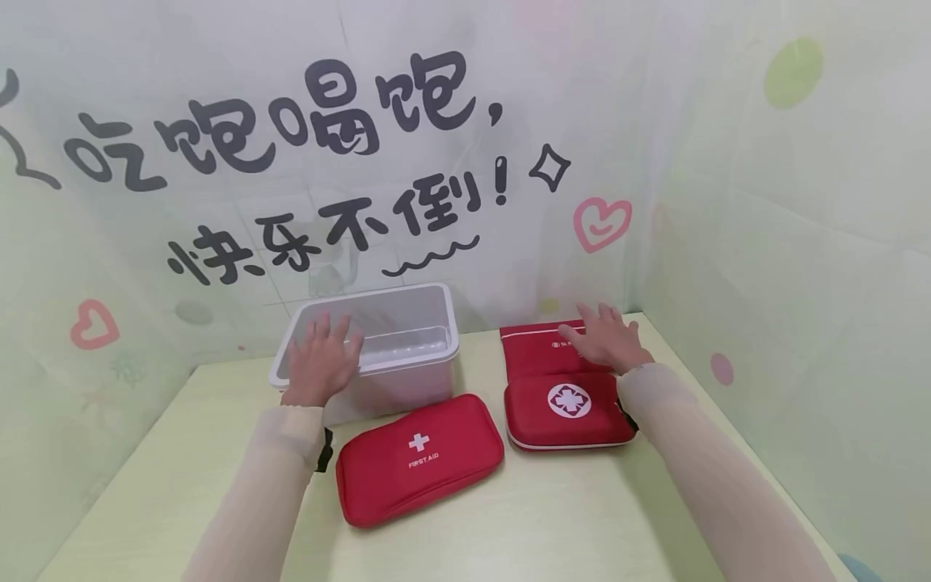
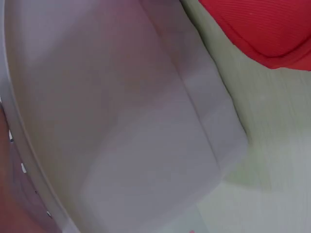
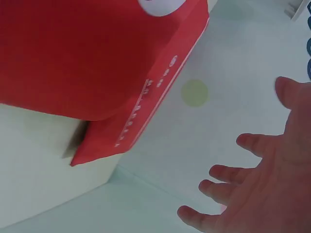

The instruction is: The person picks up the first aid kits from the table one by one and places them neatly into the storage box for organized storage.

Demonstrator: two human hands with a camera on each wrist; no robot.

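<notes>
My left hand hovers over the front rim of a white plastic bin, fingers spread and holding nothing. In the left wrist view, the bin's wall fills most of the frame. My right hand is raised over a flat red pouch at the back right, with its fingers apart in the right wrist view and nothing in them. A red case with a white round emblem lies in front of that pouch and overlaps it. A red first aid pouch rests at an angle before the bin.
Pale table underneath everything. Behind it hangs a light sheet with dark lettering and pink hearts, and a similar sheet closes off the right side. Part of something blue shows at the bottom right.
</notes>
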